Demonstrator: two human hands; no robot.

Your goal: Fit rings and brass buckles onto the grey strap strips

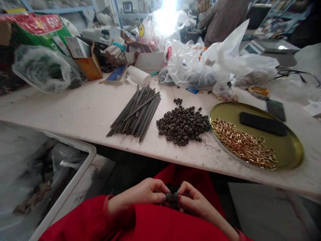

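Observation:
Above my lap, my left hand and my right hand pinch the two ends of a short dark strap. A small reddish, shiny bit shows at my right fingertips; what it is I cannot make out. In front of my hands, on the table, lies a heap of small dark strap loops. Long dark strips lie bundled left of it. To the right, a round gold-coloured tray bears a spread of gold metal rings and a black bar.
The white table has its front edge just beyond my hands. Clear plastic bags, a roll of white paper and boxes line the back. At lower left stands a white bin with scraps. A person is in the background.

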